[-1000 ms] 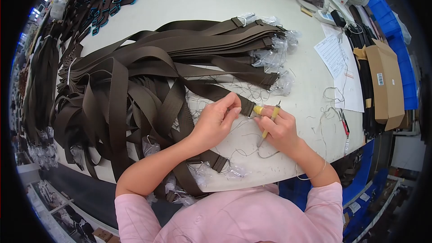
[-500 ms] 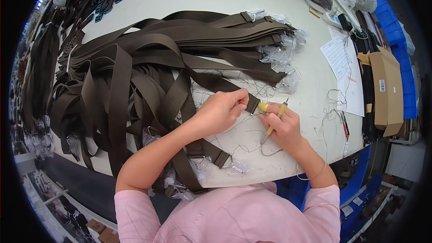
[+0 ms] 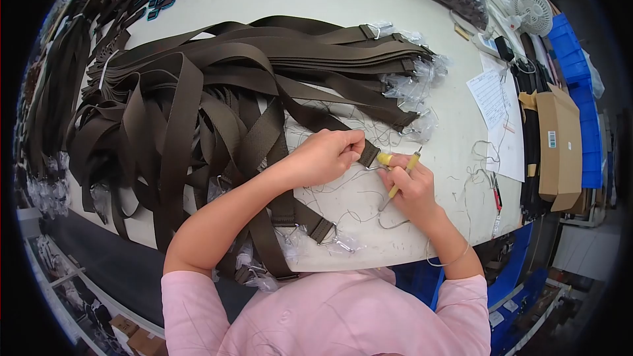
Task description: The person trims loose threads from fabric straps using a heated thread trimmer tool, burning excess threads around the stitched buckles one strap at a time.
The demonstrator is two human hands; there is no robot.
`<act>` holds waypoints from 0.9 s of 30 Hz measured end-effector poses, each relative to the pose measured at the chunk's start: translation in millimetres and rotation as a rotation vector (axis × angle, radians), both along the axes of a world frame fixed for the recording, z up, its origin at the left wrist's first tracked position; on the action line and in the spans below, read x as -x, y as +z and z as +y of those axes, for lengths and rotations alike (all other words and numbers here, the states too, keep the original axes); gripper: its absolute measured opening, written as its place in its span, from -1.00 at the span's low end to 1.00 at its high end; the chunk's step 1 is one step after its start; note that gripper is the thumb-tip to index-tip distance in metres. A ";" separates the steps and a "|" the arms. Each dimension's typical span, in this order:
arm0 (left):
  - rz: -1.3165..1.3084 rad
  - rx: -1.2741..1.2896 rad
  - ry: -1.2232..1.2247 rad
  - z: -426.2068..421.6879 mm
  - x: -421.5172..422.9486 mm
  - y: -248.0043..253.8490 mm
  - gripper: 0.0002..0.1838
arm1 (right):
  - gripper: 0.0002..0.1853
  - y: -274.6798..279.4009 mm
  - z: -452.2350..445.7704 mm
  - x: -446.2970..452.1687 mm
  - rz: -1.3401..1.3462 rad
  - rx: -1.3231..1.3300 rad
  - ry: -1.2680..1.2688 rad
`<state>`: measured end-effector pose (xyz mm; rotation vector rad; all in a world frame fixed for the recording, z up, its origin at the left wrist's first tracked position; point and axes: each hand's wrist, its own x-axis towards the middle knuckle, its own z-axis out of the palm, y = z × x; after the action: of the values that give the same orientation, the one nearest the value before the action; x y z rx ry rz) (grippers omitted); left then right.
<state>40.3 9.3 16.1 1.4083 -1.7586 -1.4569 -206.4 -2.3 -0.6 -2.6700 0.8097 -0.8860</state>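
A dark brown webbing strap [image 3: 370,153] ends in a metal ring between my two hands. My left hand [image 3: 328,157] is closed in a pinch at the strap's edge, overlapping it; whatever the fingertips grip is too small to tell. Between the fingers of my right hand [image 3: 413,188] is a slim yellow pen-shaped tool [image 3: 413,163], its metal tip pointing up and away and a thin cord trailing from its lower end. A yellow cover [image 3: 384,157] sits on a right fingertip, close to the ring. Loose dark threads lie around both hands.
A large heap of brown straps [image 3: 178,105] covers the table's left. Plastic-wrapped strap ends [image 3: 415,82] lie beyond my hands. Written papers [image 3: 491,102], a red-handled tool [image 3: 497,198], a cardboard box [image 3: 559,148] and a small white fan [image 3: 529,10] stand or lie at right.
The camera view has shifted slightly. Both hands keep nearly the same place at the strap end, and the yellow tool stays in the right hand.
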 end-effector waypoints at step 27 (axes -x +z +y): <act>-0.108 0.509 0.125 27.6 23.0 -3.5 -0.64 | -0.69 5.4 4.2 -0.8 0.008 0.005 -0.018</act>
<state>17.3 36.9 12.6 1.3061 -1.8926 -0.7994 -205.6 1.9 4.8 -2.6758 0.8360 -0.8832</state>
